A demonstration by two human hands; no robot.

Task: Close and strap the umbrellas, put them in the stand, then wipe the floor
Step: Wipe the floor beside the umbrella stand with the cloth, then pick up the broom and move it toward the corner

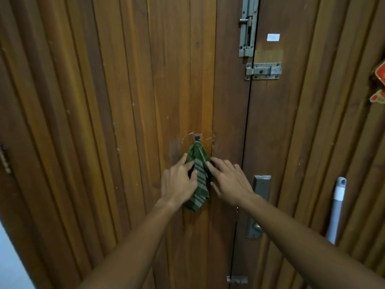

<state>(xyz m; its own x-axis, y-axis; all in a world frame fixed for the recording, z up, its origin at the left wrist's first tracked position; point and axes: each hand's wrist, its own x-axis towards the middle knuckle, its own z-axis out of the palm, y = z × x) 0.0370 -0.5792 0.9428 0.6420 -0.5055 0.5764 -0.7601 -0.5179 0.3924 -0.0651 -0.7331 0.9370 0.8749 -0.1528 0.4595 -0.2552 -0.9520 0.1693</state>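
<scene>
I am facing a brown door of vertical wooden planks [129,122], and all positions below are given from the small metal hook [197,137] fixed near its middle. The green cloth with pale grey stripes [200,180] hangs directly from this hook. It is gathered to a narrow point at the top, widens below, and ends in a folded, rumpled lower edge. The stripes run across a central band, and the outer folds are plain dark green. The left hand [179,181] is below and left of the hook, lying against the left edge of the cloth. Its forefinger points up along the fabric and its thumb lies across the striped front; I cannot tell whether thumb and fingers pinch the cloth. The right hand [229,182] is below and right of the hook, fingers loosely spread and nearly straight, with the forefinger tip touching the right edge of the cloth and the thumb held apart lower down. Above and right of the hook are a tall grey slide bolt [249,28] and a shorter horizontal grey latch [263,71]. Below and right are a grey metal handle plate [261,186] and, farther right, a white and grey pole [336,209] standing against the planks.
</scene>
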